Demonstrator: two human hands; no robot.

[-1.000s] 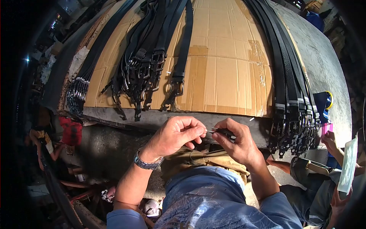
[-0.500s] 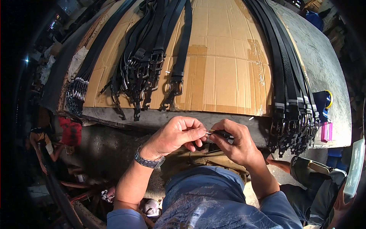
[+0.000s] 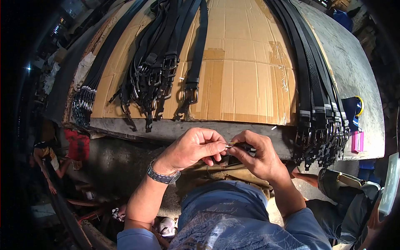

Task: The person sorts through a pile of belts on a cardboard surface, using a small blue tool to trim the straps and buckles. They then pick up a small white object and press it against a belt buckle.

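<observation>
In front of my shirt, near the table's front edge, my left hand (image 3: 198,146) and my right hand (image 3: 257,153) meet with pinched fingers. Between the fingertips shows a small shiny bit (image 3: 228,145), too small to name. A slim dark piece (image 3: 246,147) lies under my right fingers, mostly hidden. A single black belt (image 3: 194,75) with a metal buckle lies nearest on the cardboard. Left of it is a heap of black belts (image 3: 155,71), buckles toward me.
Cardboard (image 3: 246,83) covers the table. More black belts lie at the left (image 3: 100,58) and right (image 3: 314,75), some buckles overhanging the front edge. A yellow tape roll (image 3: 359,106) and a pink item (image 3: 357,142) sit at right. Another person's legs (image 3: 341,208) are at lower right.
My hands stay almost in place, fingertips still pinched together. The view has shifted very slightly; the belts lie as before.
</observation>
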